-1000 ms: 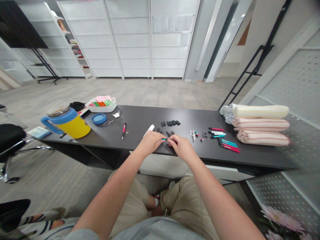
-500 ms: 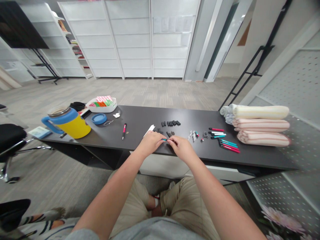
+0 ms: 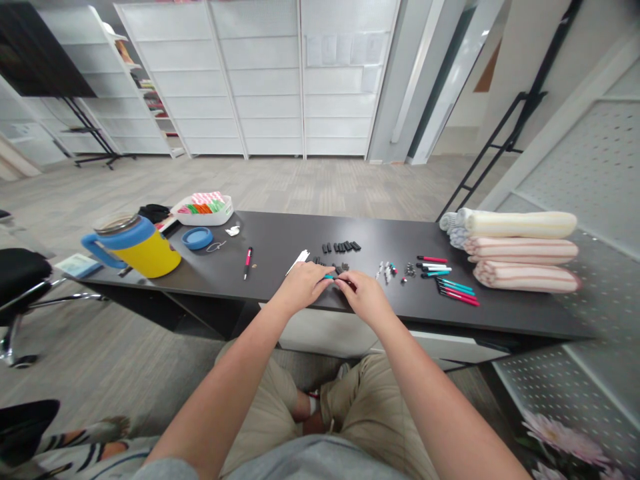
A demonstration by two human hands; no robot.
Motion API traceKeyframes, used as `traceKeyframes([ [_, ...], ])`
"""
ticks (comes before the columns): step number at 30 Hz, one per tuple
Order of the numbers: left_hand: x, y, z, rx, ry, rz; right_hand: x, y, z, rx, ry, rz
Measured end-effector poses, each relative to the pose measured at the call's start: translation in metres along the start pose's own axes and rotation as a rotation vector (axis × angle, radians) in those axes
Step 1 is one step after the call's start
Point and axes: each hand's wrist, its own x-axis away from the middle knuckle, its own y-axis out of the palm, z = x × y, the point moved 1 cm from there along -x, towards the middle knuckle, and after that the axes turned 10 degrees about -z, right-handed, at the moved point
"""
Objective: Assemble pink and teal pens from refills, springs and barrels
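Near the front edge of the table, my left hand (image 3: pixel 301 285) and my right hand (image 3: pixel 364 293) meet, fingers pinched around a slim pen (image 3: pixel 328 277) with a teal section and a dark section. My left fingers grip the teal part, and my right fingers close on the dark part; most of the pen is hidden. Just beyond the hands lie small black pen parts (image 3: pixel 344 268) and a row of short black grips (image 3: pixel 345 247). White thin sticks (image 3: pixel 300 260) lie past my left hand. Small clear and metal parts (image 3: pixel 387 270) are right of my right hand.
Teal, red and white pen barrels (image 3: pixel 457 291) lie on the right of the dark table (image 3: pixel 270 233), before rolled towels (image 3: pixel 525 250). To the left are a red and black pen (image 3: pixel 248 263), a blue lid (image 3: pixel 197 238), a yellow-blue mug (image 3: pixel 140 247) and a white basket (image 3: pixel 220 213).
My hands stay together at nearly the same spot. Slightly more of the teal section shows between the fingers.
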Motion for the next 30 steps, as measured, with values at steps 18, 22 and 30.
traceKeyframes([
  [18,-0.0005,-0.0049,0.0057,-0.040,0.051,0.010,0.0019,-0.0033,-0.0041,-0.040,-0.007,0.048],
  [22,0.0011,-0.0038,0.0038,-0.041,0.043,0.028,0.0019,-0.0024,-0.0041,-0.042,-0.010,0.028],
  [30,0.0012,-0.0074,0.0095,-0.047,0.053,0.027,0.0013,-0.0017,-0.0037,-0.043,-0.001,0.037],
])
